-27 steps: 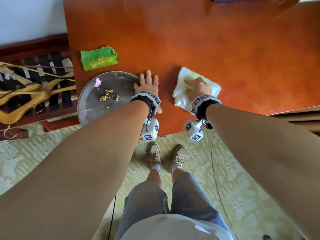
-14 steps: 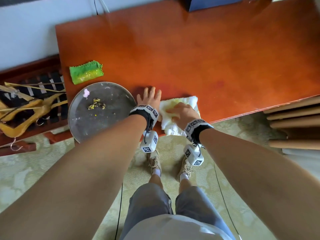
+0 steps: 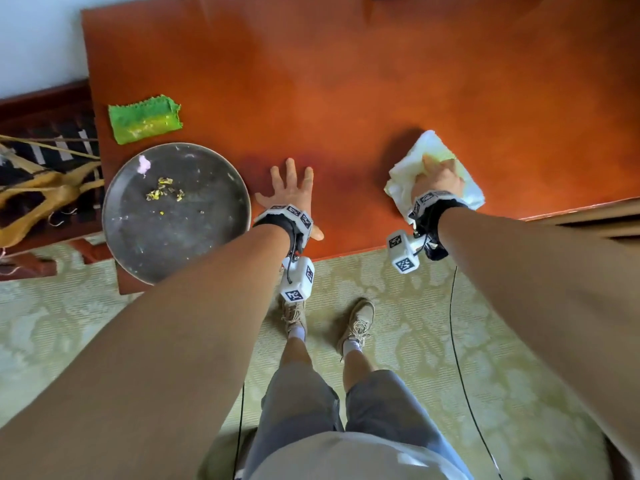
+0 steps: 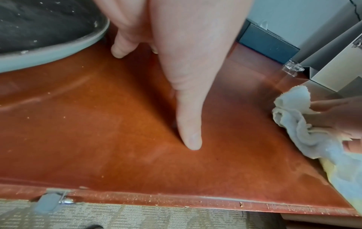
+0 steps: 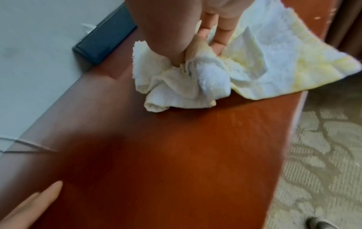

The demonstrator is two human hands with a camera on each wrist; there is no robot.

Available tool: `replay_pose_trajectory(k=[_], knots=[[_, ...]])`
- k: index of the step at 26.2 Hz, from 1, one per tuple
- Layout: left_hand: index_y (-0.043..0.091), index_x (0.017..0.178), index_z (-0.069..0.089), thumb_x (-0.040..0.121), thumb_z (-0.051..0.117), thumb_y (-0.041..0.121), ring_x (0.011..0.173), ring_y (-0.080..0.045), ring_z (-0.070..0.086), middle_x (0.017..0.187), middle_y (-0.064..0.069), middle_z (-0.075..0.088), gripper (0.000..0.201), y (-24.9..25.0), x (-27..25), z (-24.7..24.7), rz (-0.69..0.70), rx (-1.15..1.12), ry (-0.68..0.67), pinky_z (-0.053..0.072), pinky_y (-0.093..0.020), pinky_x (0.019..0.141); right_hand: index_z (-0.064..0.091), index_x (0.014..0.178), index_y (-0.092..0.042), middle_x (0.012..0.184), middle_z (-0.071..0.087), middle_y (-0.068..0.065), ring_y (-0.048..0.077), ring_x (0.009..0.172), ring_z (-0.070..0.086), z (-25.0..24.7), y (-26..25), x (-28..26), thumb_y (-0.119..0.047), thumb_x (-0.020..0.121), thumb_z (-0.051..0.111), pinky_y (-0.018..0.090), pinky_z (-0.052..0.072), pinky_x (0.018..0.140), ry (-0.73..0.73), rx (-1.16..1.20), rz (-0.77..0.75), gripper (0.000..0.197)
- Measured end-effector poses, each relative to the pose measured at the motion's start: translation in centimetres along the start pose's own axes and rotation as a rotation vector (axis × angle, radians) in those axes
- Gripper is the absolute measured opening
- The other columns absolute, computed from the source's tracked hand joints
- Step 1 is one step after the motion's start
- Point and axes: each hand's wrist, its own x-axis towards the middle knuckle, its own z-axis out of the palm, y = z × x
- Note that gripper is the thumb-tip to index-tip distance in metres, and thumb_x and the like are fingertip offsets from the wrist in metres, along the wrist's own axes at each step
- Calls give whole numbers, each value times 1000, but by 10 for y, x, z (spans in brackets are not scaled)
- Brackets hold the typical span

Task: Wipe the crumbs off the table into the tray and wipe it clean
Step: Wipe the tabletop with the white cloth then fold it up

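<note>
Spanning most of the head view, red-brown table [image 3: 346,81] carries all items. Round grey tray [image 3: 114,237] sits at its left front corner, overhanging the edge, w/ yellow crumbs [image 3: 165,191] and a pink scrap inside. White cloth [image 3: 433,147] (yellow-stained) lies near the front edge, well right of tray; right hand [image 3: 437,180] bunches it, fingers curled into the folds. Green rag [image 3: 144,119] lies behind tray. Left hand [image 3: 291,188] rests flat beside tray, fingers spread straight, holding nothing.
</note>
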Motion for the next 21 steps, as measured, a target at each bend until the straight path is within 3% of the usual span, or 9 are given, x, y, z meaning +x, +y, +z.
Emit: replay_pose_trajectory(k=[2,6,9,11,14,16,18,21], knots=[[29,153,-12,55,87,59,147,-40,-18,159,-8,-29,143,-1,2,2,1,-3,-3,18,-75,107,39,142,-39,141,33,6,36,121,43,-5,-16,1,-8,92,39,34,37,86,-20,-52,-14,58],[29,153,-13,53,88,60,147,-39,-19,159,-7,-30,146,-1,4,4,-8,-17,-2,18,-76,105,32,143,-36,140,29,0,34,122,36,5,-60,-12,0,84,34,34,34,81,-79,-91,-185,69],[29,153,-14,55,89,56,147,-39,-20,158,-6,-31,145,1,3,1,-16,-33,-11,19,-76,106,29,147,-35,145,27,-2,32,127,34,18,-83,-32,-1,86,43,36,38,94,-142,-146,-307,71],[29,154,-14,56,90,54,146,-39,-20,158,-6,-32,145,1,1,-1,-24,-42,-11,19,-75,106,37,144,-36,141,34,-1,28,126,38,29,-83,-42,-9,91,46,35,38,102,-175,-55,-393,60],[29,154,-14,55,90,53,147,-39,-19,158,-6,-31,145,5,-2,-4,-40,-53,-18,22,-74,105,55,130,-40,126,50,-5,21,118,48,38,-62,-53,-26,96,49,27,42,94,-206,68,-568,37],[29,153,-15,55,91,52,147,-39,-19,158,-5,-32,147,7,-2,-6,-51,-54,-27,25,-74,104,60,127,-37,127,52,-8,21,121,46,36,-40,-52,-25,96,54,32,41,103,-237,19,-702,35],[28,153,-16,55,91,51,147,-40,-19,157,-6,-33,147,8,-2,-7,-59,-48,-38,27,-74,104,63,126,-36,128,53,-7,22,123,45,29,-15,-44,-21,95,55,35,38,107,-214,25,-689,35],[29,153,-16,55,90,53,147,-40,-19,157,-6,-33,146,8,-1,-6,-47,-29,-31,27,-72,105,60,128,-35,136,48,-6,22,126,42,12,5,-20,-20,95,52,28,35,104,-105,94,-451,37]])
